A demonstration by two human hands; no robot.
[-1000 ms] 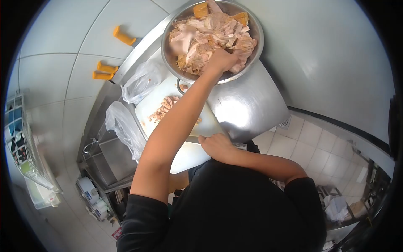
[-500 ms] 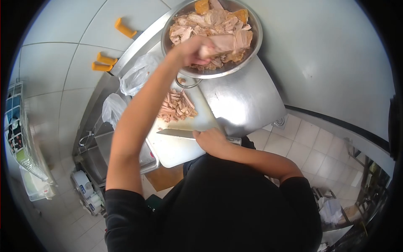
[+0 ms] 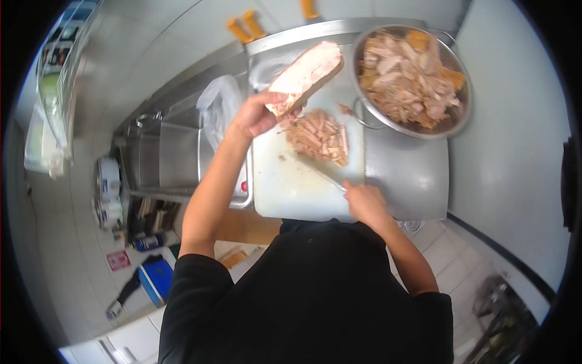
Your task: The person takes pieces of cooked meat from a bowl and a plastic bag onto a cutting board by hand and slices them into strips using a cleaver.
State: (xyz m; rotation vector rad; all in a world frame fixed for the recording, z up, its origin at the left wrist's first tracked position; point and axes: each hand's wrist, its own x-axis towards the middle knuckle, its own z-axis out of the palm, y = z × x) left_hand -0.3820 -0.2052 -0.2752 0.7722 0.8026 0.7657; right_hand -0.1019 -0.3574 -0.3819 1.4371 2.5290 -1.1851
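My left hand (image 3: 260, 115) grips a long slab of cooked meat (image 3: 309, 76) by its near end, holding it tilted above the far left of the white cutting board (image 3: 288, 197). My right hand (image 3: 367, 203) is closed around the handle of a knife (image 3: 327, 176), whose blade points left and away, its tip beside a heap of chopped meat (image 3: 318, 136) on the board. At the far right stands a large steel bowl (image 3: 418, 134) filled with meat pieces (image 3: 406, 76).
Left of the board are a clear plastic bag (image 3: 219, 106) and a steel sink (image 3: 179, 151). Orange-handled tools (image 3: 253, 23) stand along the back wall. A bare steel surface (image 3: 409, 176) lies right of the board, below the bowl.
My left hand has come out of the bowl with the meat slab and moved left over the board. The knife blade has swung its tip away from me. The view has turned.
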